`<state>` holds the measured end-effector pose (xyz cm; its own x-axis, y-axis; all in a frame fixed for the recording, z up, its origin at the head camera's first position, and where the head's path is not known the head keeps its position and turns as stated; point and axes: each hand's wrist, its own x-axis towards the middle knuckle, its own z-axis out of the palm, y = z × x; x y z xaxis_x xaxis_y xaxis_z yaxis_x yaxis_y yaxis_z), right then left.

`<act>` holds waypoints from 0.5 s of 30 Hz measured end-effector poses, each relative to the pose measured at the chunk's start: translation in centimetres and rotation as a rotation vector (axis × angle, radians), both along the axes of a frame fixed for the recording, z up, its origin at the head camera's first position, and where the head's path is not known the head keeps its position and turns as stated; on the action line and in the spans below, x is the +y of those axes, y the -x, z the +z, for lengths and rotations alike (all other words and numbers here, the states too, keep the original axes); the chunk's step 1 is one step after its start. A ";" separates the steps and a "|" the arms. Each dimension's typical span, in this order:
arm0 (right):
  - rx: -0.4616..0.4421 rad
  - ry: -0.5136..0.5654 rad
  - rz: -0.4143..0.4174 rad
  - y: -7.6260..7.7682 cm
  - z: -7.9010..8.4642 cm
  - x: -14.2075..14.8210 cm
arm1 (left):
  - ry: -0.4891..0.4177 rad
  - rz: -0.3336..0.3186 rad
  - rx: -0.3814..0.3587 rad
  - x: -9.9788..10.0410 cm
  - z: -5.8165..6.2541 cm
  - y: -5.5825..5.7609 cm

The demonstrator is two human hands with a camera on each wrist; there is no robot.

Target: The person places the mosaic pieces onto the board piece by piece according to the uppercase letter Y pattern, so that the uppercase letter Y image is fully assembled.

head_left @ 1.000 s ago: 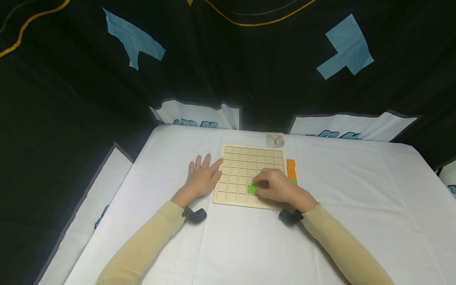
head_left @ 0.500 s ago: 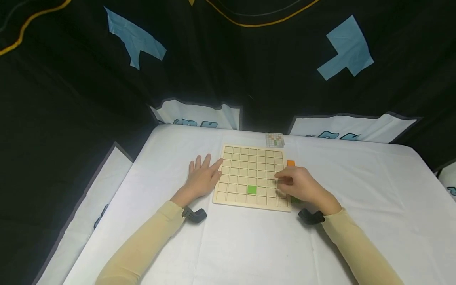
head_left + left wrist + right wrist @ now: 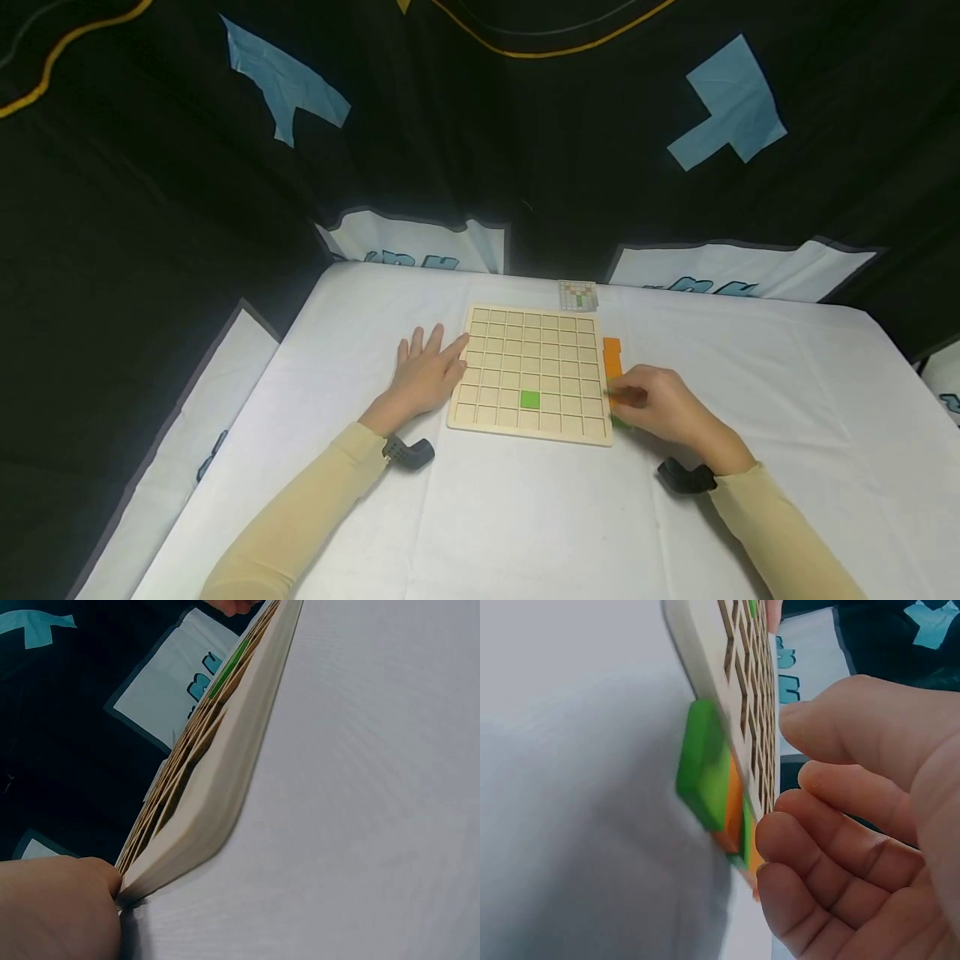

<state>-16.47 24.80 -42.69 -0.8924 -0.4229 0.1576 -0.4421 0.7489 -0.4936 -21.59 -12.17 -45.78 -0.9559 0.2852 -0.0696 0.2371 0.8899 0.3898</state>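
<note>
A pale wooden grid board (image 3: 510,350) lies on the table. One green square tile (image 3: 530,400) sits in a cell near its front edge. My left hand (image 3: 425,375) rests flat beside the board's left side, with fingers spread and the index fingertip and thumb touching the edge. Over a row of loose tiles at the board's right side is my right hand (image 3: 666,408), partly covering them. Orange tiles (image 3: 612,354) show beyond its fingers. In the right wrist view, a green tile (image 3: 705,765) lies against the board, and nothing shows between the bent fingers and the thumb (image 3: 817,724).
A small card (image 3: 578,296) with a coloured grid pattern lies behind the board's far right corner. White cloth (image 3: 525,517) covers the table. A dark curtain (image 3: 480,150) hangs behind it.
My right hand has moved right, away from the green tile on the board, to the loose tiles. That green tile stays in its cell. My left hand has not moved.
</note>
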 end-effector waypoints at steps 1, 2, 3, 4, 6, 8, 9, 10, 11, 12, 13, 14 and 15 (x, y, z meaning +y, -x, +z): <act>0.003 -0.004 0.001 -0.1 0.0 0.1 | 0.001 -0.001 0.002 0.0 0.0 0.0; 0.005 -0.009 -0.002 -0.3 -0.1 0.3 | 0.003 0.000 0.001 0.0 -0.1 0.0; 0.008 -0.016 -0.004 -0.4 -0.1 0.4 | 0.004 0.001 0.000 0.0 -0.1 0.0; 0.008 -0.019 -0.007 -0.6 -0.1 0.5 | 0.006 0.001 -0.001 0.0 -0.1 0.0; 0.006 -0.015 -0.007 -0.9 -0.2 0.8 | 0.008 0.000 -0.003 0.0 -0.1 0.0; 0.002 -0.012 -0.008 -1.1 -0.2 1.0 | 0.006 0.002 -0.006 0.0 -0.1 0.0; -0.001 -0.010 -0.009 -1.3 -0.2 1.1 | 0.006 0.001 -0.005 0.0 -0.1 0.0; -0.007 -0.007 -0.008 -1.4 -0.3 1.1 | 0.005 0.001 -0.002 0.0 0.0 0.0; -0.013 -0.007 -0.011 -1.5 -0.3 1.2 | 0.005 0.002 0.000 0.0 0.0 0.0; -0.020 -0.012 -0.017 -1.5 -0.3 1.2 | 0.005 0.002 0.000 0.0 0.0 0.0; -0.026 -0.018 -0.020 -1.6 -0.4 1.2 | 0.005 0.003 0.003 0.0 0.0 0.0; -0.032 -0.025 -0.025 -1.7 -0.4 1.3 | 0.005 0.003 0.003 0.0 -0.1 0.0; -0.038 -0.028 -0.029 -1.8 -0.4 1.3 | 0.005 0.003 0.005 0.0 -0.1 0.1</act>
